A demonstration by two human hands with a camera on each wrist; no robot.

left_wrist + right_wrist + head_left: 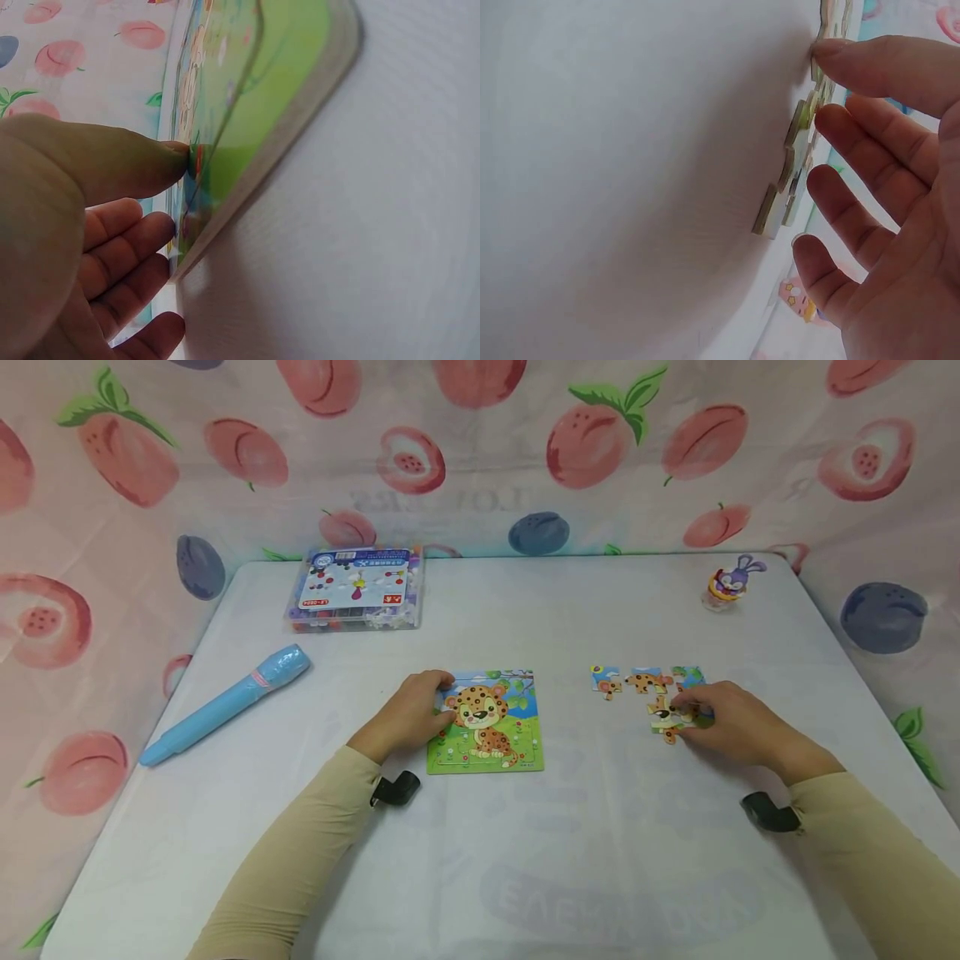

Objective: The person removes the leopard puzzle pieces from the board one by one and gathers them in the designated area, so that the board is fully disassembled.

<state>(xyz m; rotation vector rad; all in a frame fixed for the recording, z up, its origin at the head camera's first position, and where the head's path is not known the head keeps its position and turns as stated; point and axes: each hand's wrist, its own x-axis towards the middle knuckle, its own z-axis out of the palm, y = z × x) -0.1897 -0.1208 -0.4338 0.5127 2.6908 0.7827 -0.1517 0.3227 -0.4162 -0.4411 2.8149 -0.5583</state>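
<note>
A square leopard jigsaw puzzle board (491, 745) lies flat mid-table. At its left edge is my left hand (408, 710), thumb tip resting on the printed face and index finger along the upper left corner; the left wrist view shows the thumb straight and the other fingertips near the board's side. To the right lies a group of loose leopard puzzle pieces, among them an upper left piece (606, 680) and a top middle piece (647, 680). My right hand (738, 727) pinches a joined leopard-face puzzle piece (662, 718) between thumb and index finger, partly hiding it.
Behind the puzzle board stands a clear plastic case (356, 589) with a printed label. A light blue tube-shaped object (225, 706) lies at the left. A small purple rabbit figure (731, 583) stands at the back right, near a fruit-print cloth (480, 518).
</note>
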